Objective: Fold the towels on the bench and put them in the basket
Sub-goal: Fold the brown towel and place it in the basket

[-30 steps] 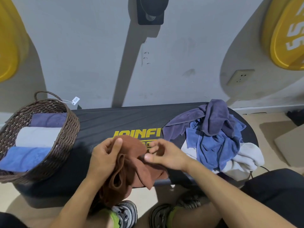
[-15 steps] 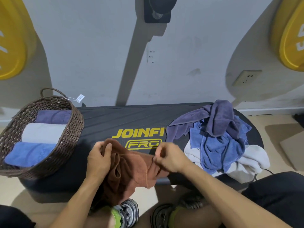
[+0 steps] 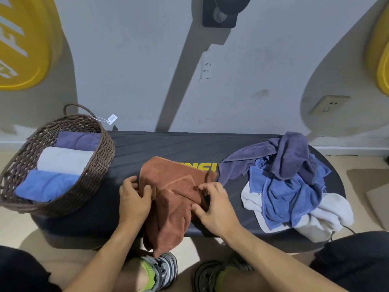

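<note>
We see the brown towel [image 3: 174,186] at frame centre, partly spread on the bench [image 3: 160,147], lower half hanging off the near edge. Left hand [image 3: 134,201] pinches its left edge; right hand [image 3: 212,205] seems to grip a fold. Basket [image 3: 92,175] sits mid-left w/ three rolled towels; unfolded pile [image 3: 290,180] mid-right.

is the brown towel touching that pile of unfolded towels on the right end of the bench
Cannot tell. In the head view the brown towel's right corner comes right up to the purple edge of the pile, but no clear gap or overlap shows there.
</note>
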Demonstrator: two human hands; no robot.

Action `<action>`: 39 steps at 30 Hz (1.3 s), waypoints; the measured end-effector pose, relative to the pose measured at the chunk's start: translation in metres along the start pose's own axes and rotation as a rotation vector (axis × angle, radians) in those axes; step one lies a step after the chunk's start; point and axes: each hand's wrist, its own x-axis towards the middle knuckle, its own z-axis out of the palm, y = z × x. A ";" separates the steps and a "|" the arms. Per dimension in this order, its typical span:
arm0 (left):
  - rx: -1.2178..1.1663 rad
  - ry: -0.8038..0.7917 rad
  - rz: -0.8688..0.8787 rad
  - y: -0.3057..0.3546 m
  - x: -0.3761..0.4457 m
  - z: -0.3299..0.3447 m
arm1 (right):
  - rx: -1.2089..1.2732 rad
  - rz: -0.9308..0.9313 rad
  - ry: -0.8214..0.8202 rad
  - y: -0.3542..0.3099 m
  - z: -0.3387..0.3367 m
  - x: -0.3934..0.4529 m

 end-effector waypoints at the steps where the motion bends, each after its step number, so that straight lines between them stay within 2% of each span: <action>1: 0.053 0.006 0.107 0.004 -0.002 -0.001 | -0.041 0.023 -0.048 0.000 0.003 -0.001; 3: 0.125 -0.014 0.328 0.013 -0.006 -0.001 | -0.098 0.126 -0.134 0.000 0.006 -0.001; 5: 0.181 -0.126 0.462 0.017 -0.009 -0.001 | -0.110 0.178 -0.160 -0.001 0.003 0.003; 7: 0.207 -0.305 0.420 0.017 -0.013 -0.002 | -0.027 0.190 -0.136 -0.003 -0.003 0.007; 9: 0.260 -0.401 0.341 0.013 -0.015 -0.001 | 0.054 0.209 -0.089 -0.006 -0.013 0.014; 13: 0.347 -0.469 0.292 0.014 -0.012 -0.001 | 0.305 0.232 -0.011 -0.012 -0.039 0.028; 17: 0.240 -0.466 0.289 0.025 -0.007 -0.008 | 0.421 0.133 0.042 -0.019 -0.068 0.034; 23: 0.025 -0.517 0.265 0.036 0.002 -0.022 | 0.319 -0.023 -0.052 -0.026 -0.096 0.030; 28: -0.294 -0.843 0.156 0.056 -0.012 -0.028 | 0.269 -0.150 -0.134 -0.036 -0.086 0.017; 30: -0.250 -0.897 0.183 0.063 -0.019 -0.024 | 0.238 -0.220 -0.205 -0.041 -0.078 0.012; 33: -0.038 -0.958 0.325 0.065 -0.017 -0.027 | 0.259 -0.237 -0.245 -0.045 -0.073 0.009; 36: -0.114 -0.943 0.271 0.064 -0.015 -0.035 | 0.132 -0.139 -0.276 -0.040 -0.078 0.013; 39: -0.185 -0.864 0.179 0.061 -0.012 -0.038 | -0.046 -0.063 -0.424 -0.032 -0.088 0.015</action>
